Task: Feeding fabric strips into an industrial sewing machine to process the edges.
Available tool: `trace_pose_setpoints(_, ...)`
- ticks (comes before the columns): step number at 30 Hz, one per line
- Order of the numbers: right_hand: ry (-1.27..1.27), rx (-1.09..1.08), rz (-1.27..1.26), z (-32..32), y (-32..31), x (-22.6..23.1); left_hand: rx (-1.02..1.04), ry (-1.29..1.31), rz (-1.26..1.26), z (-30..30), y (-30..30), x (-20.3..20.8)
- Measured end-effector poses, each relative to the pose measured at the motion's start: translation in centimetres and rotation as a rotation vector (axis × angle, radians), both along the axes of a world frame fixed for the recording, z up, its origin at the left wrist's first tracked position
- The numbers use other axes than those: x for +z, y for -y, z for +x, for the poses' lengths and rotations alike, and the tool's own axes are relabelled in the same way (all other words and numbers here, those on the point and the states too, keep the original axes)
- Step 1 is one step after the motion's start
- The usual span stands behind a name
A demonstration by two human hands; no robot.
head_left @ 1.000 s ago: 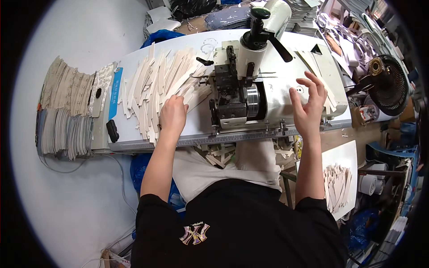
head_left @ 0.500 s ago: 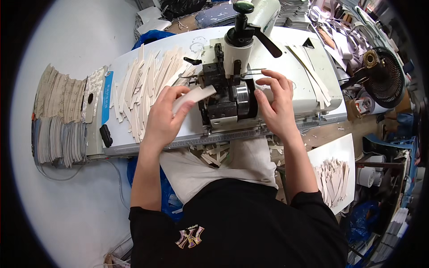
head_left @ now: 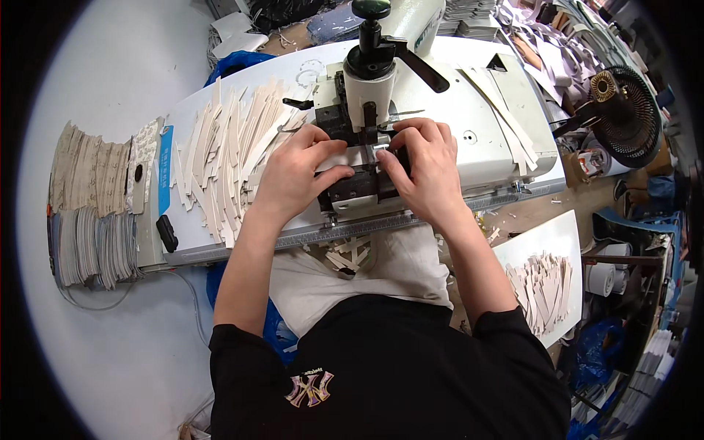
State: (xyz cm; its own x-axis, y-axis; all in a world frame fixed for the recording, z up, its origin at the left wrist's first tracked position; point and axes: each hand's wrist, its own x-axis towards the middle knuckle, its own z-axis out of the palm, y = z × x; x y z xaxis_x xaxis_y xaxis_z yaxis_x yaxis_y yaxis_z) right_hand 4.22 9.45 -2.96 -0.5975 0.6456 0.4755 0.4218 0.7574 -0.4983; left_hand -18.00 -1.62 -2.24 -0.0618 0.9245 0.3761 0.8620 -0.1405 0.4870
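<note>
A pale flat strip lies across the working area of the white and black skiving machine, under its upright post. My left hand pinches the strip's left end between thumb and fingers. On the other side of the post, my right hand is curled in close, thumb and forefinger near the metal presser. Whatever is between those fingers is hidden. Left of my left hand, a spread of long thin pale strips covers the white tabletop.
Stacked grey and beige sheets stand at far left. A few strips rest on the machine's housing. A black fan is at the right, above a white board holding cut pieces. A ruler edges the table.
Both hands have come inward to the machine's post. The strip in my left hand went from tilted in the air to flat at the presser. My right hand's fingers have curled in.
</note>
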Motion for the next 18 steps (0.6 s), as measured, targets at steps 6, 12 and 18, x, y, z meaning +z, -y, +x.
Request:
trace_pose_setpoints(6,-0.012,-0.019,0.016,1.5,-1.3,0.2,-0.014,0.014,0.050,0.2,0.0,-0.4)
trace_pose_setpoints(12,-0.122,-0.159,0.051,6.8,-2.8,2.6,0.030,0.088,0.059,0.6,0.5,-0.7)
trace_pose_setpoints(18,-0.215,-0.280,0.092,12.7,-3.1,3.7,0.054,0.153,0.102,1.4,0.8,-1.5)
